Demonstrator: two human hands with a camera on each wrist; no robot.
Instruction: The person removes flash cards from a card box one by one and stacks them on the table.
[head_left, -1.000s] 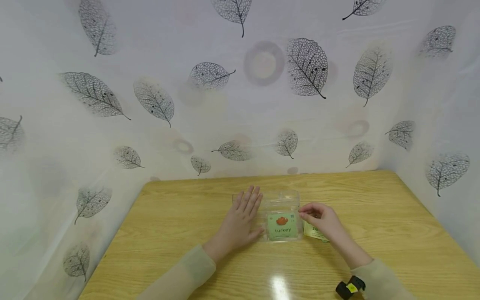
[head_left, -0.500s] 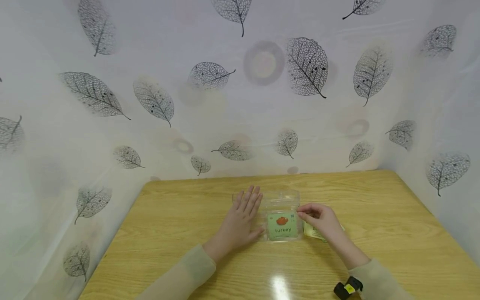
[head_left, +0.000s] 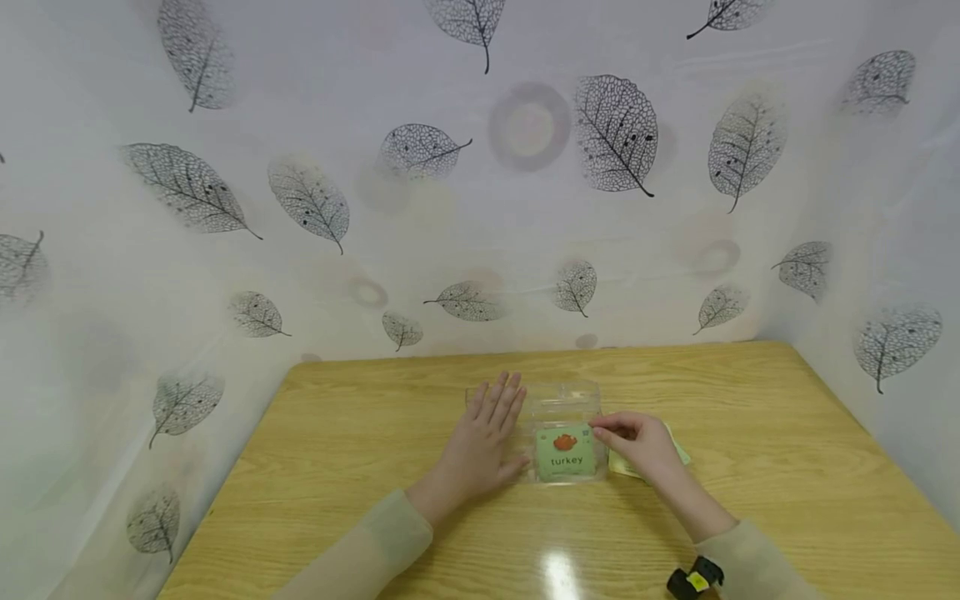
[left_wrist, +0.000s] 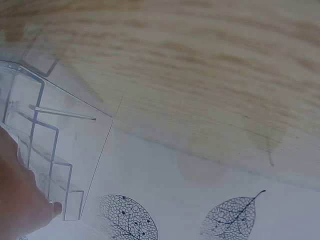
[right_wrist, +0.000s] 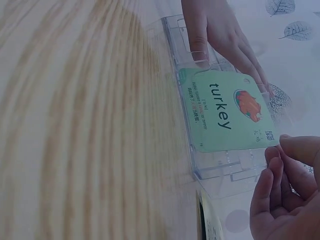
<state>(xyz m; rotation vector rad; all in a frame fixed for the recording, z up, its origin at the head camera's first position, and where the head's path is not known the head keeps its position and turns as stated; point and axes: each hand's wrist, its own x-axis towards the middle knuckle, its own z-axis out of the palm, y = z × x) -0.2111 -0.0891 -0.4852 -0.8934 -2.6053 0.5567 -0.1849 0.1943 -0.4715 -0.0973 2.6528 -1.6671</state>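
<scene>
My right hand [head_left: 645, 446] pinches one corner of a green flash card [right_wrist: 212, 137] between thumb and fingers. The card reads "turkey" and carries a picture of a roast turkey. It lies at the lower front of a clear plastic stepped holder [head_left: 566, 404]. My left hand [head_left: 480, 450] rests along the holder's left side, fingers straight and pointing away from me. In the left wrist view, that hand's edge [left_wrist: 22, 195] shows beside the holder's stepped side wall [left_wrist: 57, 142]. The right wrist view has left fingers [right_wrist: 232, 42] reaching over the holder behind the card.
A small pile of other cards [head_left: 624, 467] lies on the table right of the holder, partly hidden under my right hand. Both stand on a wood-grain table [head_left: 337, 433]. A pale leaf-print sheet [head_left: 450, 225] hangs behind and at both sides. A black band [head_left: 696, 577] is on my right sleeve.
My right hand has shifted slightly left and toward me, its fingertips now at the turkey card's corner. More of the card pile's right edge shows behind it. The left hand stays put.
</scene>
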